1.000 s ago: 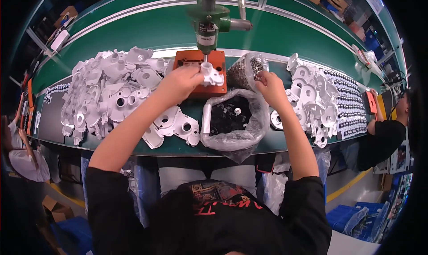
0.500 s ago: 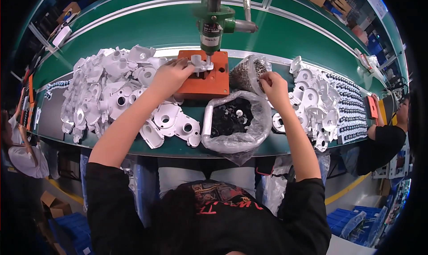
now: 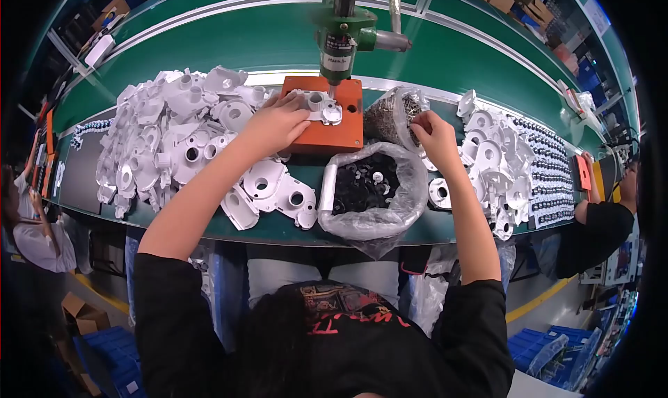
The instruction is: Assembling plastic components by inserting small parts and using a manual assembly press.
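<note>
a white moulded part (image 3: 316, 101) is laid on top of an orange block (image 3: 330, 139), with a short round collar turned upward and a rounded end pointed to the right; its left side is hidden. above that rounded end a green upright driver (image 3: 339, 44) is mounted, its tip held close, though whether the part is touched cannot quite be told. just to the right of the block, a clear plastic bag (image 3: 402, 120) is set, filled with small metal pieces (image 3: 379, 120).
</note>
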Demonstrator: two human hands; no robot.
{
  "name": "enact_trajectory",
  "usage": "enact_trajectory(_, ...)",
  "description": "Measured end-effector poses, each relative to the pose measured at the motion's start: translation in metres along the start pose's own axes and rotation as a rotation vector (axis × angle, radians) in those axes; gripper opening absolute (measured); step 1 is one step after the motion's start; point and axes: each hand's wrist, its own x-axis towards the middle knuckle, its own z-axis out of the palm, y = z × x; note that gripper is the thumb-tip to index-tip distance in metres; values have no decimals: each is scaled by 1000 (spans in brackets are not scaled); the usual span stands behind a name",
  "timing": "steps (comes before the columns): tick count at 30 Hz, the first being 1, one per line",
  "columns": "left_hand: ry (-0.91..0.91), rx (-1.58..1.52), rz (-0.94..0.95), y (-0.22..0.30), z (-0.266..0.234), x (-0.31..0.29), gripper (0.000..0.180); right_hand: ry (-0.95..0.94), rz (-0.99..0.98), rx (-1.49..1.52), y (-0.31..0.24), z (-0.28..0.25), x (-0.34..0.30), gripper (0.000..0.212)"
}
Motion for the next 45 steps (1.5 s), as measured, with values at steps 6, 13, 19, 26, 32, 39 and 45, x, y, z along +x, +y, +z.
enact_trajectory(6,29,103,-71,18,-7,-3,47,16,29,60,5,-2,-1,16)
enact_trajectory(13,-114,-4,-185,32,-18,13,55,71,-195,-95,-22,-13,-17,18)
enact_trajectory(19,-87,34,-198,30,-10,14,55,-528,-327,-414,-47,26,-78,22)
enact_trajectory(26,-74,57,-207,33,-11,16,55,-562,-194,-81,-42,22,-61,17)
enact_trajectory(32,16,59,-194,29,1,8,57,-109,-84,361,-72,50,-17,17)
enact_trajectory(39,53,24,-199,32,2,5,59,-43,-143,158,-73,106,47,17)
enact_trajectory(45,96,19,-195,29,5,4,60,-48,-344,107,-60,119,48,14)
